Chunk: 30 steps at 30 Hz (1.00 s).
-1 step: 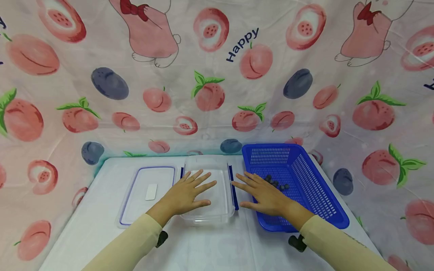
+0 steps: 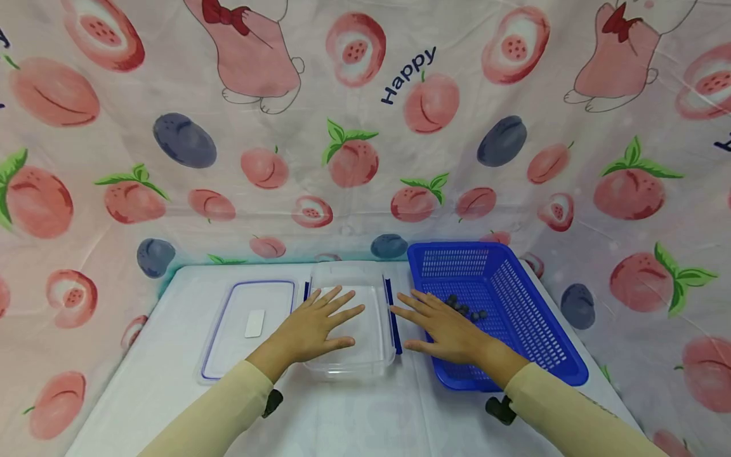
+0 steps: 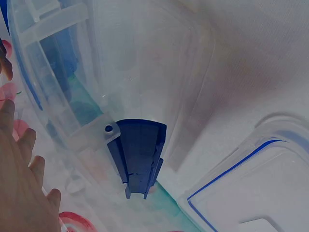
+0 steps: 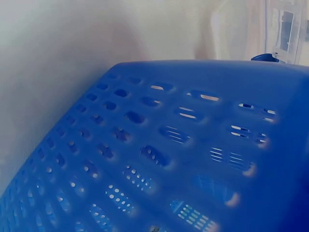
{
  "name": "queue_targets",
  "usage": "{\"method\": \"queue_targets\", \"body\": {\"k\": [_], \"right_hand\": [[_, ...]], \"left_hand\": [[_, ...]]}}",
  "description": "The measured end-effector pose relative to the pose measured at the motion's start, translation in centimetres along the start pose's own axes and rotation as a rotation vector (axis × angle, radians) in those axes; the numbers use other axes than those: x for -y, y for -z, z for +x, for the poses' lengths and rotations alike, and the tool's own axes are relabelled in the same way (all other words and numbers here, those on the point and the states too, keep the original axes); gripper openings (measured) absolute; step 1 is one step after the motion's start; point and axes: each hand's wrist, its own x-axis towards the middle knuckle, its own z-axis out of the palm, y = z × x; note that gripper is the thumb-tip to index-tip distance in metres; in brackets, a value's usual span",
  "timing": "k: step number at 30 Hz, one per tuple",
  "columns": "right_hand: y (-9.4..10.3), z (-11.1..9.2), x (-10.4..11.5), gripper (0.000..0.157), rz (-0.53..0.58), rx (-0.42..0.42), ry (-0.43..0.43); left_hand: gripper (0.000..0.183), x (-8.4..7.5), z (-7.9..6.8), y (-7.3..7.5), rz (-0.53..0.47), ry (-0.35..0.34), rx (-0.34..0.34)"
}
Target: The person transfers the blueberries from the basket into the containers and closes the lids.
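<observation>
My left hand [image 2: 314,327] hovers palm down with fingers spread over the left part of a clear plastic container [image 2: 365,368], which has dark blue side clips [image 3: 140,154]. Nothing is in its grasp. To the right, my right hand [image 2: 448,327] is spread the same way above the left rim of a blue perforated basket [image 2: 533,304]. Several small dark round fruits, like blueberries [image 2: 474,314], lie in that basket, partly hidden behind the right hand. In the right wrist view, the slotted wall of the basket fills most of the picture and the hand does not show.
A clear lid [image 2: 228,349] with a blue seal and a white label lies flat left of the container. White cloth covers the table [image 2: 354,419]. A fruit-printed curtain [image 2: 354,241] hangs behind and at both sides.
</observation>
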Motion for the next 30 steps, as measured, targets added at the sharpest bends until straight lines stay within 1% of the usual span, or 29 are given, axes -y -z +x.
{"method": "queue_targets", "body": {"k": [3, 7, 10, 13, 15, 17, 20, 22, 28, 30], "right_hand": [[-0.2, 0.0, 0.0, 0.068, 0.003, 0.007, -0.001], [-0.4, 0.0, -0.2, 0.069, -0.008, 0.002, 0.002], [-0.2, 0.0, -0.3, 0.069, -0.007, -0.019, 0.006], [0.2, 0.0, -0.4, 0.070, 0.009, -0.049, 0.008], [0.5, 0.0, -0.6, 0.070, 0.015, -0.066, -0.004], [0.9, -0.1, -0.8, 0.069, 0.026, -0.092, -0.014], [1.6, -0.3, -1.3, 0.066, 0.052, -0.126, -0.051], [2.2, -0.5, -1.7, 0.065, 0.110, -0.142, -0.092], [3.5, -0.6, -3.8, 0.067, 0.434, -0.219, -0.225], [3.8, -0.7, -4.7, 0.064, 0.495, -0.248, -0.252]], "left_hand": [[0.066, 0.0, 0.0, -0.2, -0.008, -0.001, 0.013], [0.066, 0.0, -0.2, -0.4, -0.027, -0.005, -0.002], [0.066, 0.2, -0.3, -0.5, -0.034, 0.003, -0.052], [0.063, 0.6, -0.3, -0.7, -0.027, 0.037, -0.143], [0.057, 0.8, -0.4, -0.8, -0.049, 0.084, -0.222], [0.051, 1.0, -0.5, -0.9, -0.078, 0.152, -0.297], [0.044, 1.2, -0.7, -0.9, -0.159, 0.276, -0.366], [0.041, 1.3, -0.9, -1.0, -0.213, 0.355, -0.387], [0.039, 1.5, -1.7, -1.8, -0.425, 0.553, -0.415], [0.039, 1.5, -1.9, -2.2, -0.499, 0.612, -0.427]]}}
